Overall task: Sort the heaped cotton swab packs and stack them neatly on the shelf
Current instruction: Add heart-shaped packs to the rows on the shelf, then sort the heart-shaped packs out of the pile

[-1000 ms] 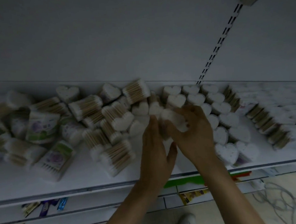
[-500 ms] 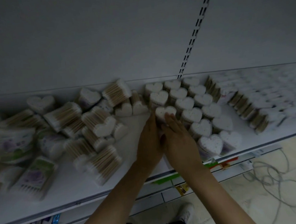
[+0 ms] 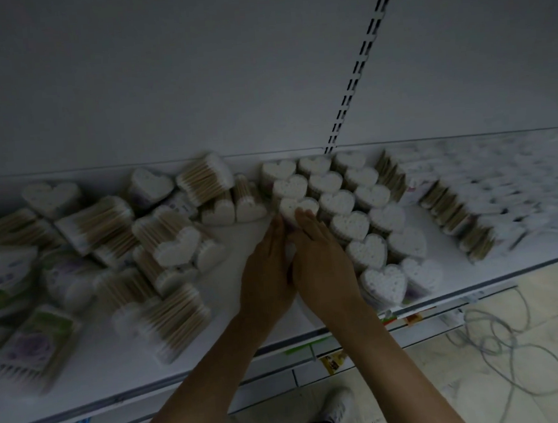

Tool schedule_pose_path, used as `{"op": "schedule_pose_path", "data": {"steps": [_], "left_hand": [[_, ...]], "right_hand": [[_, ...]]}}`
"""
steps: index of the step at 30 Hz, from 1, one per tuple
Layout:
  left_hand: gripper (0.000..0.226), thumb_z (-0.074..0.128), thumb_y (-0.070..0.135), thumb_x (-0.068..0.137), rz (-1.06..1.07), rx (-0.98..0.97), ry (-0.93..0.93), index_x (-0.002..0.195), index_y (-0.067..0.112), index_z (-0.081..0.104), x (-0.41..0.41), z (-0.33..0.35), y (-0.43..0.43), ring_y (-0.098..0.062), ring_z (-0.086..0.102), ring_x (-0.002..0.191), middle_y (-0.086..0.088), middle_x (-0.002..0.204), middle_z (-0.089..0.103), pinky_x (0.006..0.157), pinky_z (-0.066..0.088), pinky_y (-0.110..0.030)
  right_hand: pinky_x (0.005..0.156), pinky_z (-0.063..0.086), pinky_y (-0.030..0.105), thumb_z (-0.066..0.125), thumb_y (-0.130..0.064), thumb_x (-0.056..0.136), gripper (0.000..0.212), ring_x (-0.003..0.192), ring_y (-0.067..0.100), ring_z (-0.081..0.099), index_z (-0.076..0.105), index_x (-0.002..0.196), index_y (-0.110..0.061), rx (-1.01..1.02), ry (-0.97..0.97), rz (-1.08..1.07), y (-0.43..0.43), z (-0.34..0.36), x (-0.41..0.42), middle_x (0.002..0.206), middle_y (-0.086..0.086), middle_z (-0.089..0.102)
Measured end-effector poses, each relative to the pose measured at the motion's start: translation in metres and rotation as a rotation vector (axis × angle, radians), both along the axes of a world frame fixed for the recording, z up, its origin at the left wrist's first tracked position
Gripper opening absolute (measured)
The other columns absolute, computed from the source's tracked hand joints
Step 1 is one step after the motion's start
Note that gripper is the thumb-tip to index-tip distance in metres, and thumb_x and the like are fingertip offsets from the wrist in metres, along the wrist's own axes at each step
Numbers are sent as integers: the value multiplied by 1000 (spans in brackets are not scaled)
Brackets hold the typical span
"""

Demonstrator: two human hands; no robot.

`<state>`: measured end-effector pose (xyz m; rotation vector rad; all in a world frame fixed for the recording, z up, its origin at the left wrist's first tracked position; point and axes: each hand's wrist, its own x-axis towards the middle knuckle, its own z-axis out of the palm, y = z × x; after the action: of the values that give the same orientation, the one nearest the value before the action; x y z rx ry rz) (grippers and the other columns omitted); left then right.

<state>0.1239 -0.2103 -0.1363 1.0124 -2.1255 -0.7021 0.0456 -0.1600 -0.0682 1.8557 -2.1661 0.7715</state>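
Heart-shaped cotton swab packs stand in neat diagonal rows on the white shelf. My left hand and my right hand lie side by side with straight fingers at the near end of the leftmost row. Their fingertips touch the row's third heart pack. The left hand runs along that pack's left side and the right hand lies over the space in front of it. Whatever is under the palms is hidden. A loose heap of heart packs lies to the left.
Flat packs with purple and green labels lie at the far left. Rows of other swab packs fill the shelf's right part. A slotted upright runs up the back wall. Cables and my shoe are on the floor below.
Both hands brought a heart pack from the heap's edge to the leftmost row and flattened out around it. In the last half second they have hardly moved.
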Motion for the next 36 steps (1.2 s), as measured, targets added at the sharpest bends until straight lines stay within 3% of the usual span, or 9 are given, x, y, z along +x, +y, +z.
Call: {"op": "schedule_pose_path", "data": {"steps": [3, 6, 11, 15, 18, 22, 26, 32, 36], "left_hand": [[76, 36, 49, 88, -17, 38, 33, 149, 4, 28, 1, 5, 3, -21, 42, 133, -11, 152, 35, 104, 34, -26], [73, 45, 41, 88, -14, 30, 53, 147, 1, 30, 2, 8, 5, -26, 42, 133, -16, 150, 37, 104, 37, -31], [71, 49, 44, 86, -13, 70, 75, 146, 7, 34, 2, 7, 5, -24, 46, 129, -12, 146, 42, 100, 43, -33], [67, 66, 17, 87, -31, 82, 63, 145, 7, 36, 1, 6, 4, -27, 46, 128, -12, 145, 43, 103, 43, -41], [49, 59, 18, 89, 15, 93, 176, 135, 7, 49, 4, 14, 9, -22, 52, 118, -10, 132, 54, 99, 46, -38], [27, 47, 20, 93, 99, 4, 344, 115, 12, 61, 36, 39, 36, -8, 58, 93, -2, 108, 62, 81, 51, -22], [25, 47, 15, 91, 199, -128, 258, 111, 25, 58, 98, 47, 72, 1, 51, 88, 11, 101, 56, 80, 41, -5], [27, 52, 23, 91, 439, -147, 221, 118, 21, 54, 172, 32, 94, -12, 52, 98, 15, 112, 48, 81, 45, -19], [48, 61, 35, 87, 468, -60, 163, 131, 20, 47, 184, 22, 93, -11, 45, 119, 3, 127, 48, 99, 37, -18]], "right_hand": [[93, 41, 54, 57, 2, 67, 24, 111, 44, 59, 70, 87, 3, 4, 16, 13, 1, 0, -5, 119, 29, 61], [96, 35, 50, 44, -6, 77, 32, 112, 42, 59, 70, 93, 3, -6, 37, 18, 3, -1, -9, 120, 28, 61], [93, 48, 53, 32, -8, 80, 42, 114, 41, 58, 66, 101, 7, 35, -13, 19, 4, -2, -11, 120, 29, 60], [90, 48, 53, 34, -6, 78, 39, 110, 41, 61, 65, 97, 7, 61, -28, 24, 7, 0, -13, 118, 29, 61], [91, 48, 54, 44, -1, 77, 30, 113, 44, 58, 64, 97, 7, 63, -62, 33, 5, 5, -10, 121, 29, 59], [85, 52, 34, 40, -5, 85, 30, 102, 28, 60, 65, 101, -2, -100, -255, 98, 16, 14, 7, 111, 15, 63], [81, 45, 12, 46, -17, 92, 22, 93, 6, 58, 64, 106, -13, -52, -654, 133, 26, 6, 39, 101, -3, 64], [84, 42, 17, 65, -42, 87, 41, 101, 8, 56, 59, 120, -19, 260, -685, 192, 18, -16, 87, 110, -8, 62], [79, 50, 37, 57, -55, 84, 38, 92, 18, 61, 69, 99, -22, 348, -543, 228, 7, -29, 99, 99, -3, 68]]}}
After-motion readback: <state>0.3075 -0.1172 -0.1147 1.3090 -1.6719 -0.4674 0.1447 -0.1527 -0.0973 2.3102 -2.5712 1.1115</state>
